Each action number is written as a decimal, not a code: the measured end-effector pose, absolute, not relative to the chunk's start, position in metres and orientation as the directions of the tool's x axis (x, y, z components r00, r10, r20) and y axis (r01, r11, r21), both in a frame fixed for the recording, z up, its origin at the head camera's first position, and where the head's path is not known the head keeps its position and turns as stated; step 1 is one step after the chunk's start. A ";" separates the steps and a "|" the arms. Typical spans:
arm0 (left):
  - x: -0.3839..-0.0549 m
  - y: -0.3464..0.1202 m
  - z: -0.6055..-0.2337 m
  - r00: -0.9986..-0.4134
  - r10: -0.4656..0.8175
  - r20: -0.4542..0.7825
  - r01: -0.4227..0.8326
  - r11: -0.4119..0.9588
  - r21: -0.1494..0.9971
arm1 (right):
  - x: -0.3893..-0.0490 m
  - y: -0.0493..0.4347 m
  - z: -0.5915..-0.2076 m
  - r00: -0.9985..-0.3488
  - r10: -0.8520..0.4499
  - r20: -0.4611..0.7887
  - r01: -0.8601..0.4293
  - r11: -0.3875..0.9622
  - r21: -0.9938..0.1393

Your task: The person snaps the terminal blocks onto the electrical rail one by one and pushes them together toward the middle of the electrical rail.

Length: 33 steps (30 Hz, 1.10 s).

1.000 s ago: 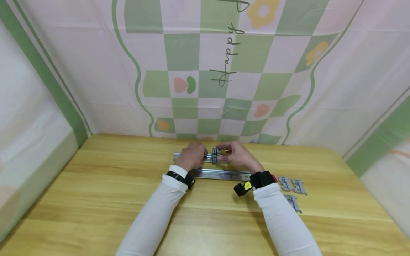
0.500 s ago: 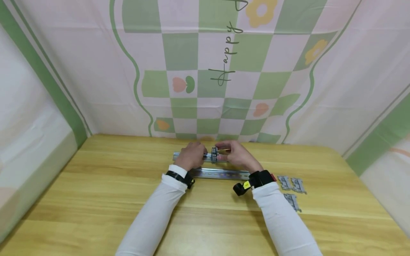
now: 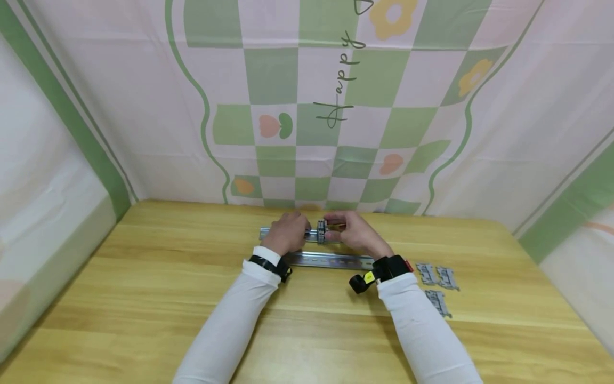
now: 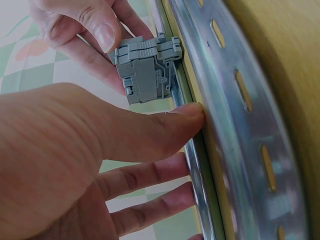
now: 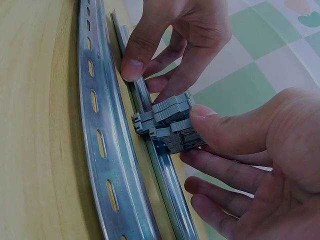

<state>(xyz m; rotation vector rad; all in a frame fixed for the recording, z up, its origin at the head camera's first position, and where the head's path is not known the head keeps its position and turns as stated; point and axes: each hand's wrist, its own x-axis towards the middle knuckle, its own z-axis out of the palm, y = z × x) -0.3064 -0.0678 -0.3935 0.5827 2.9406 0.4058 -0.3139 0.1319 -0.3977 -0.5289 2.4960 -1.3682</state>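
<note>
Grey DIN-rail terminal blocks (image 3: 322, 232) stand side by side on the far slotted metal rail (image 3: 265, 233). My left hand (image 3: 288, 233) grips this rail left of the blocks, thumb on the near edge and fingers on the far side, as the left wrist view shows. My right hand (image 3: 360, 233) pinches the nearest terminal block (image 5: 175, 137) between thumb and fingers. In the right wrist view that block sits a little askew against its neighbours (image 5: 167, 107). The lower fingers of the right hand spread loosely beside the rail.
A second, wider slotted rail (image 3: 331, 260) lies parallel on the near side, partly behind both wrists. Several loose grey terminal blocks (image 3: 446, 278) lie flat on the wooden table (image 3: 192, 320) right of the right wrist. A patterned cloth (image 3: 316, 160) hangs behind the table.
</note>
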 end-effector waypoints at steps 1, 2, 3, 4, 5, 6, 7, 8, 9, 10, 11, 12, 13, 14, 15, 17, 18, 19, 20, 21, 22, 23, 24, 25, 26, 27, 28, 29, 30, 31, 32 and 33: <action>-0.306 -0.068 -0.393 -0.919 0.389 -0.060 0.358 0.890 0.283 | -0.314 0.132 -0.398 -0.903 -0.429 -0.040 -0.199 0.498 -0.844; -0.306 -0.068 -0.393 -0.919 0.389 -0.060 0.358 0.890 0.283 | -0.313 0.132 -0.397 -0.901 -0.432 -0.040 -0.203 0.502 -0.841; -0.306 -0.068 -0.393 -0.919 0.389 -0.059 0.358 0.889 0.284 | -0.313 0.132 -0.397 -0.901 -0.432 -0.043 -0.203 0.506 -0.838; -0.306 -0.068 -0.393 -0.919 0.391 -0.058 0.360 0.888 0.286 | -0.313 0.132 -0.397 -0.901 -0.430 -0.049 -0.197 0.508 -0.838; -0.306 -0.068 -0.393 -0.918 0.393 -0.055 0.363 0.887 0.286 | -0.313 0.132 -0.396 -0.899 -0.434 -0.051 -0.200 0.513 -0.835; -0.306 -0.068 -0.393 -0.917 0.394 -0.055 0.364 0.886 0.286 | -0.313 0.132 -0.396 -0.898 -0.436 -0.054 -0.201 0.515 -0.833; -0.306 -0.068 -0.393 -0.917 0.396 -0.053 0.366 0.886 0.286 | -0.314 0.132 -0.396 -0.897 -0.439 -0.056 -0.201 0.518 -0.831; -0.306 -0.069 -0.393 -0.916 0.397 -0.053 0.367 0.885 0.286 | -0.314 0.132 -0.396 -0.897 -0.439 -0.059 -0.200 0.519 -0.831; -0.306 -0.069 -0.393 -0.916 0.398 -0.053 0.368 0.884 0.287 | -0.314 0.132 -0.396 -0.897 -0.438 -0.060 -0.198 0.520 -0.831; -0.306 -0.069 -0.393 -0.916 0.399 -0.052 0.369 0.884 0.287 | -0.314 0.132 -0.396 -0.894 -0.443 -0.058 -0.205 0.522 -0.828; -0.305 -0.069 -0.393 -0.916 0.399 -0.050 0.369 0.884 0.288 | -0.314 0.132 -0.396 -0.892 -0.448 -0.055 -0.212 0.523 -0.826; -0.305 -0.069 -0.393 -0.916 0.399 -0.049 0.370 0.883 0.288 | -0.314 0.132 -0.396 -0.891 -0.451 -0.053 -0.215 0.522 -0.826; -0.305 -0.069 -0.392 -0.915 0.400 -0.048 0.370 0.883 0.289 | -0.314 0.131 -0.396 -0.890 -0.452 -0.052 -0.216 0.521 -0.826; -0.305 -0.069 -0.392 -0.915 0.400 -0.047 0.371 0.882 0.289 | -0.314 0.131 -0.396 -0.889 -0.455 -0.051 -0.217 0.517 -0.828; -0.305 -0.069 -0.393 -0.915 0.402 -0.045 0.373 0.882 0.287 | -0.313 0.131 -0.396 -0.885 -0.463 -0.046 -0.226 0.515 -0.827; -0.305 -0.070 -0.393 -0.914 0.404 -0.040 0.377 0.881 0.285 | -0.313 0.130 -0.397 -0.880 -0.474 -0.042 -0.236 0.511 -0.826; -0.305 -0.070 -0.393 -0.913 0.405 -0.039 0.379 0.881 0.285 | -0.313 0.130 -0.397 -0.879 -0.476 -0.039 -0.240 0.512 -0.825; -0.305 -0.070 -0.393 -0.913 0.406 -0.040 0.380 0.880 0.284 | -0.313 0.130 -0.397 -0.877 -0.478 -0.036 -0.246 0.514 -0.822; -0.305 -0.070 -0.394 -0.913 0.407 -0.039 0.381 0.880 0.284 | -0.313 0.130 -0.398 -0.876 -0.481 -0.033 -0.252 0.515 -0.819; -0.305 -0.069 -0.394 -0.912 0.408 -0.039 0.381 0.880 0.284 | -0.313 0.129 -0.398 -0.876 -0.481 -0.030 -0.257 0.520 -0.815; -0.306 -0.069 -0.394 -0.912 0.407 -0.039 0.381 0.880 0.284 | -0.313 0.129 -0.398 -0.877 -0.479 -0.030 -0.259 0.525 -0.810; -0.306 -0.069 -0.394 -0.913 0.407 -0.040 0.380 0.880 0.284 | -0.313 0.129 -0.399 -0.879 -0.477 -0.025 -0.267 0.534 -0.802; -0.306 -0.069 -0.394 -0.913 0.407 -0.040 0.380 0.880 0.283 | -0.313 0.129 -0.399 -0.880 -0.474 -0.024 -0.268 0.539 -0.798; -0.306 -0.069 -0.395 -0.913 0.406 -0.040 0.380 0.881 0.281 | -0.313 0.128 -0.399 -0.882 -0.470 -0.022 -0.271 0.546 -0.793; -0.306 -0.069 -0.394 -0.913 0.405 -0.041 0.379 0.882 0.280 | -0.312 0.128 -0.399 -0.884 -0.467 -0.021 -0.272 0.549 -0.790; -0.306 -0.069 -0.394 -0.914 0.403 -0.041 0.377 0.883 0.280 | -0.312 0.127 -0.399 -0.887 -0.462 -0.016 -0.278 0.560 -0.781; -0.306 -0.069 -0.394 -0.915 0.402 -0.041 0.376 0.884 0.279 | -0.311 0.127 -0.399 -0.888 -0.459 -0.014 -0.281 0.568 -0.773; -0.306 -0.069 -0.395 -0.915 0.400 -0.042 0.374 0.884 0.280 | -0.311 0.126 -0.399 -0.891 -0.454 -0.012 -0.283 0.575 -0.767; -0.306 -0.069 -0.395 -0.916 0.399 -0.043 0.372 0.885 0.280 | -0.311 0.125 -0.399 -0.892 -0.451 -0.017 -0.279 0.579 -0.766; -0.306 -0.068 -0.395 -0.917 0.397 -0.043 0.371 0.886 0.279 | -0.310 0.125 -0.398 -0.894 -0.449 -0.018 -0.278 0.583 -0.763; -0.306 -0.068 -0.395 -0.917 0.397 -0.043 0.370 0.886 0.278 | -0.310 0.125 -0.398 -0.895 -0.446 -0.021 -0.276 0.588 -0.760; -0.307 -0.068 -0.395 -0.917 0.396 -0.042 0.371 0.887 0.276 | -0.310 0.124 -0.398 -0.896 -0.444 -0.021 -0.278 0.597 -0.753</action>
